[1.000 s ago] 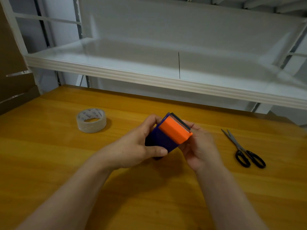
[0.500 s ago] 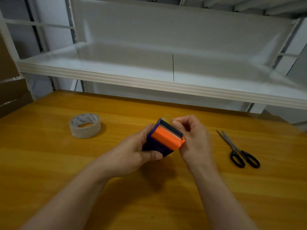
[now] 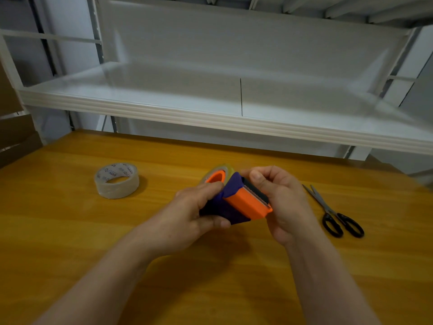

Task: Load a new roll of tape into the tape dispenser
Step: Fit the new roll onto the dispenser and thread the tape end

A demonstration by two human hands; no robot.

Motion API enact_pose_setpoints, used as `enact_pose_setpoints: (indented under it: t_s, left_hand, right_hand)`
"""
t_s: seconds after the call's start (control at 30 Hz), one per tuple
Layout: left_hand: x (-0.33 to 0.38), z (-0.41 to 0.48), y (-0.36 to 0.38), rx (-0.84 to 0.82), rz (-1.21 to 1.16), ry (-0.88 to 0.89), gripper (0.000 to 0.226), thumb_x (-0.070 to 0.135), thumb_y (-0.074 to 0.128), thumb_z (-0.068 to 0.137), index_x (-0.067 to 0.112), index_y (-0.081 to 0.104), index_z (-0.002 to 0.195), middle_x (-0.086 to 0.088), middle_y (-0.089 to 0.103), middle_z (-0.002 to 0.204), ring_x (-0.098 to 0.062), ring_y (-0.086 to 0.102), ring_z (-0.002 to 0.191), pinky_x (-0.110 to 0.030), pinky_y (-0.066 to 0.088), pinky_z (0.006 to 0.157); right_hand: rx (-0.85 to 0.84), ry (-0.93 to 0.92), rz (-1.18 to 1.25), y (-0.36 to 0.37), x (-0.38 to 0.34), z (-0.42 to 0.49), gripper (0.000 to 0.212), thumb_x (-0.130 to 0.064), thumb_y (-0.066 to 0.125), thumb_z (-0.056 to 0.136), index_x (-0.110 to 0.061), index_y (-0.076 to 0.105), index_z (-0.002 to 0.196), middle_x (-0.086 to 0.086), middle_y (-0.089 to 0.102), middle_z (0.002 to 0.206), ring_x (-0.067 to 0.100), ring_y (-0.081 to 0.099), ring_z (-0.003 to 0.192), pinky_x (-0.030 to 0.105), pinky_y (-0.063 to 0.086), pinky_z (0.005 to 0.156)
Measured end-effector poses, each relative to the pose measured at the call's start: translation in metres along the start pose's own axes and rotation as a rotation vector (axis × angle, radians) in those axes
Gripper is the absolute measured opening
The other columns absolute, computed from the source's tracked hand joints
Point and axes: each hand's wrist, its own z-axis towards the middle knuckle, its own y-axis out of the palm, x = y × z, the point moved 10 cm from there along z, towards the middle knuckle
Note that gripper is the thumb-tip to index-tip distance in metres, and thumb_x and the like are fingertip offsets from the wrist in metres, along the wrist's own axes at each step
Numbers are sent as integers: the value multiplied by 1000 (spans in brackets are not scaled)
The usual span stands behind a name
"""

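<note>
Left hand (image 3: pixel 189 214) grips tape dispenser (image 3: pixel 236 202) body; right hand (image 3: pixel 281 198) pinches its toothed end. Spare tape roll (image 3: pixel 116 180) on table (image 3: pixel 70 231).

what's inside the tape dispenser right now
An orange hub ringed by a yellowish roll shows at the top of the tape dispenser. The left hand and purple body cover the rest.

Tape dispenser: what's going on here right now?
A person holds the dispenser above the table with both hands: left hand around the purple body, right hand at the orange blade end. A roll with an orange core shows at the dispenser's far side. A separate tape roll lies untouched to the left, scissors to the right.
</note>
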Motion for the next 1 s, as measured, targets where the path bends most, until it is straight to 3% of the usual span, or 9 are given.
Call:
enact_pose_setpoints:
  t_s: [0.07,0.13,0.2,0.3,0.37,0.47,0.6,0.83,1.0]
  left_hand:
    - [0,0,3,-17,69,19,41,41,66,86,47,55,125,21,62,123,-11,53,122,-56,37,108]
    - [-3,1,4,-21,90,21,40,41,66,85,49,55,123,27,60,122,-7,52,123,-59,33,110]
    - [-6,1,3,-12,57,-9,42,39,67,85,53,56,123,28,59,121,-7,52,121,-48,38,109]
    - [-7,1,2,1,-31,-14,43,19,71,88,47,60,119,26,62,117,4,57,111,-14,43,92]
    - [-6,1,2,-1,-55,-22,46,13,70,88,44,59,120,22,63,117,3,58,110,-9,43,88]
    - [-8,1,6,-17,-98,-57,48,8,70,88,40,57,122,12,64,120,3,60,108,-11,45,88]
    - [-9,0,13,-35,-275,-114,47,8,77,79,30,61,117,19,73,99,7,66,96,-8,48,78]
    - [-9,2,14,6,-211,-35,42,14,78,80,30,66,117,8,67,112,0,64,103,-11,46,84]
    - [0,2,14,3,-161,41,37,17,79,80,35,69,111,9,64,113,-10,63,107,-24,48,94]
  right_hand:
    - [5,46,5,-2,4,0,11,-12,63,97,-13,70,88,10,77,103,32,66,106,47,52,88]
    - [14,57,-30,-2,4,-1,8,-14,64,96,-12,69,90,9,76,103,29,66,105,47,52,89]
    - [24,14,-63,-2,-1,-2,7,-14,67,94,-14,68,87,8,74,99,26,65,99,42,53,85]
    - [14,-41,-87,2,-10,-7,8,-12,73,89,-16,67,85,4,70,91,19,64,86,32,52,71]
    - [32,-75,-123,3,-14,-9,10,-12,75,88,-17,67,83,2,70,89,17,64,83,28,51,65]
    - [84,-108,-141,1,-16,-10,13,-12,73,89,-18,67,79,-1,70,85,14,64,81,28,49,65]
    - [121,-124,-125,-1,-17,-12,15,-11,72,90,-19,66,79,-4,68,84,14,61,83,32,48,70]
    - [165,-93,-27,-7,-11,-11,11,-10,68,93,-15,67,82,2,69,86,18,64,85,33,54,71]
    - [209,12,116,-14,4,-5,10,-13,65,95,-12,70,86,12,75,98,32,71,101,48,59,89]
